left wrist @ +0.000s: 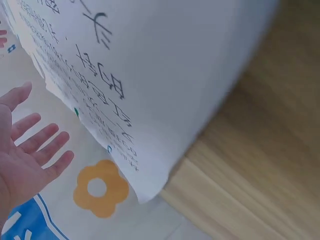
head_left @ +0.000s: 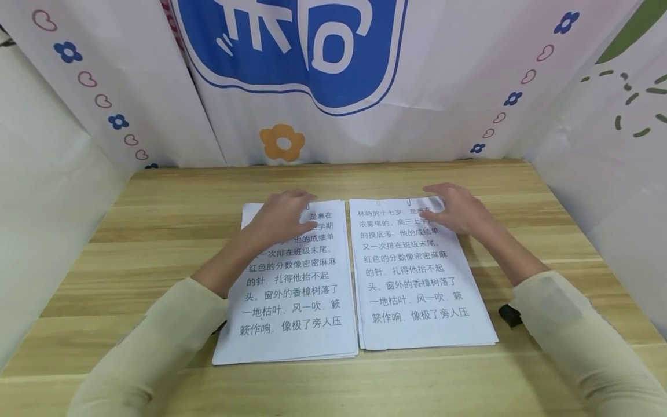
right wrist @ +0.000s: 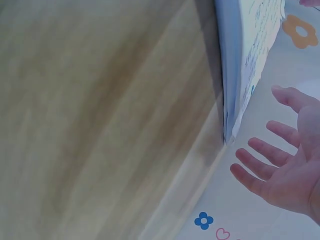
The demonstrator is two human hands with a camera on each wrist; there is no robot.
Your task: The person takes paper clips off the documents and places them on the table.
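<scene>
Two stacks of printed paper lie side by side, a narrow gap between them. Over the top of the left stack (head_left: 297,289) is my left hand (head_left: 285,219), its fingers spread and hiding some of the text. My right hand (head_left: 464,211) hovers at the upper right corner of the right stack (head_left: 417,284). In the wrist views both the left hand (left wrist: 30,155) and the right hand (right wrist: 285,155) have spread fingers and hold nothing. Small paper clips show on the top edges, one paper clip (head_left: 409,202) on the right stack and another partly behind my left fingers.
The stacks lie on a wood-grain table (head_left: 417,382). Behind it hangs a white printed cloth (head_left: 443,127) with a blue sign and an orange flower; white sheets stand at both sides. A small black object (head_left: 509,315) sits beside my right sleeve.
</scene>
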